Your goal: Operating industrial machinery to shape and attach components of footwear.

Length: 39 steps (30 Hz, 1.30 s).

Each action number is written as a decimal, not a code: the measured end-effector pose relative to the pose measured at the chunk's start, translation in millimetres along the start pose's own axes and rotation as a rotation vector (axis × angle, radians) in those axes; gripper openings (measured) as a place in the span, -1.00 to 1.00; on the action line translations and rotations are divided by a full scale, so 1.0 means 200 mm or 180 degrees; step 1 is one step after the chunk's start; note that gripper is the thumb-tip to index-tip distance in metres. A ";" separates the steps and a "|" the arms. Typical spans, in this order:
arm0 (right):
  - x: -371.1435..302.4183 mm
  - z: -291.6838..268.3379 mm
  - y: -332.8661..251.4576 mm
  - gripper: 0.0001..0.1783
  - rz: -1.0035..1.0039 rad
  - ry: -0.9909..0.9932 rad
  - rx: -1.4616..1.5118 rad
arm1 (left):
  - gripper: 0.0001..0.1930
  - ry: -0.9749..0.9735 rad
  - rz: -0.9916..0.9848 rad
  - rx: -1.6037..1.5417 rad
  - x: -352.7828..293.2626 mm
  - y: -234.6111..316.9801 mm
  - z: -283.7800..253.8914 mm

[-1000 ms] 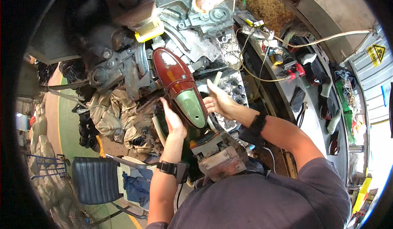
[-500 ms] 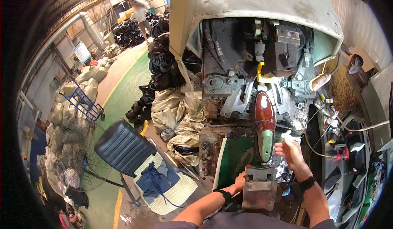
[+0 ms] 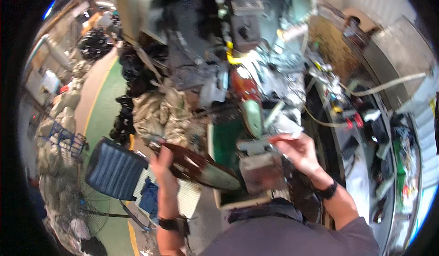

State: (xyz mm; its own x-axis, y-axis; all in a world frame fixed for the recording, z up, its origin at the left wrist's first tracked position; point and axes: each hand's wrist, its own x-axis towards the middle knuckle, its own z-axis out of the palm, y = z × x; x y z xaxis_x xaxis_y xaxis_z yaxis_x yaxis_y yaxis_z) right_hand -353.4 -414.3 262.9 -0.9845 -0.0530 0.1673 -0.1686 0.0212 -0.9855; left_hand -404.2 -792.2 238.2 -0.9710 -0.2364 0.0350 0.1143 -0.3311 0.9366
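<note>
Left hand (image 3: 163, 164) grasps a shoe last (image 3: 194, 168), best held clear of the block (image 3: 261, 171); right hand (image 3: 299, 153) too blurred to tell its grip.

Dark chair (image 3: 114, 169) on green floor (image 3: 103, 119)

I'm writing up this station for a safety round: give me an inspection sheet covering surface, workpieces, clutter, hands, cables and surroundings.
Surface: dark green panel with pale edging, left of a stained grey metal block.
Workpieces: glossy red-brown and pale-green elongated form at the grey metal machine; second red-brown and green form in hand.
Clutter: crumpled beige cloth sacks, left.
Hands: left hand grips the second form; right hand beside a whitish sheet-like item, hold unclear from blur.
Cables: beige cable, right.
Surroundings: dark ribbed chair, left; green floor strip with yellow line.
</note>
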 end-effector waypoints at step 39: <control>-3.03 -1.00 0.02 -0.41 0.1259 0.5282 0.2148 | -0.60 -0.4771 -0.2806 0.1768 -1.79 -1.30 2.17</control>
State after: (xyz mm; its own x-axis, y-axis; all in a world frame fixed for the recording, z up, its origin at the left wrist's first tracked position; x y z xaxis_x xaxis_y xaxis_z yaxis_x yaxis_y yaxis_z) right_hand 232.4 -181.5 163.6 -0.0547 0.7901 -0.6105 -0.3086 -0.5948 -0.7422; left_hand -177.3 -224.5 132.6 -0.0854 0.8483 -0.5226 -0.2483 0.4899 0.8357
